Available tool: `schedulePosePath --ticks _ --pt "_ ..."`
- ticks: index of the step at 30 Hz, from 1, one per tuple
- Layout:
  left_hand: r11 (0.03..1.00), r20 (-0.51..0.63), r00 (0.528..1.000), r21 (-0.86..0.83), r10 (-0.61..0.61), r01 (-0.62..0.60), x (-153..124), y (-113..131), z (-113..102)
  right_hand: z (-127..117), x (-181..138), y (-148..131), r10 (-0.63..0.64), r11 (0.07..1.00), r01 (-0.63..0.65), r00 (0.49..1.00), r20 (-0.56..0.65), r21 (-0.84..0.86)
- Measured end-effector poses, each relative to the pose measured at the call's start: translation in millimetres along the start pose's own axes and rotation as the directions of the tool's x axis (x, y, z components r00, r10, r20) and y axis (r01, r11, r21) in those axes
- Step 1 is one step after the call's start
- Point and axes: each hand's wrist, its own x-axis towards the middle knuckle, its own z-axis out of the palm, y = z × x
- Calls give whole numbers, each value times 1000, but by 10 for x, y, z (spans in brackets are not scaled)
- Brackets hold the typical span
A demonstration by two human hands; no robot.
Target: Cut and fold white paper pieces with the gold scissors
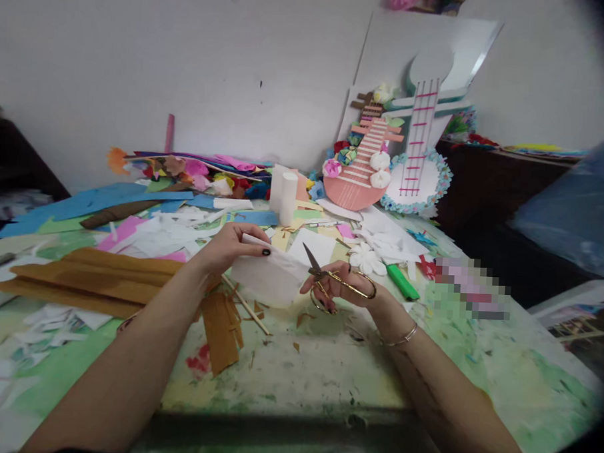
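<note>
My left hand [236, 247] pinches the upper edge of a thin white sheet of paper [267, 275], which hangs above the table in front of me. In my right hand [347, 282] is a pair of scissors [324, 274] with gold handles and dark blades. Fingers pass through the handle loops, and the blades stand apart, pointing up and left beside the paper's right edge. A thin wooden stick [248, 305] and cut strips of brown paper [220, 333] lie on the table below my left hand.
Folded brown paper [89, 281] and white scraps [52, 329] lie at the left. A white roll [287, 199] stands at the back. Paper-flower-trimmed model instruments [357, 179] lean on the wall. A green utility knife [402, 282] and a white paper flower [367, 258] lie at the right.
</note>
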Motion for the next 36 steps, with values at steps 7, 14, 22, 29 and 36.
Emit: schedulePosePath --ticks 7,14,22,29,36 --pt "1000 24 1000 11 14 -14 1 5 -11 30 25 -13 -44 999 44 999 1 25" --pt "999 43 998 31 39 -40 27 -15 -44 47 13 -46 -78 996 78 997 -14 47" --pt "999 24 999 -12 43 -42 22 -8 -72 64 -14 -91 28 999 -30 995 -97 -27" --pt "999 13 999 -15 51 -51 27 8 -87 80 -18 -133 67 993 -79 988 -136 -87" --pt "998 23 998 -35 53 -52 25 -1 -99 97 -34 -151 83 989 -97 988 -127 -108"
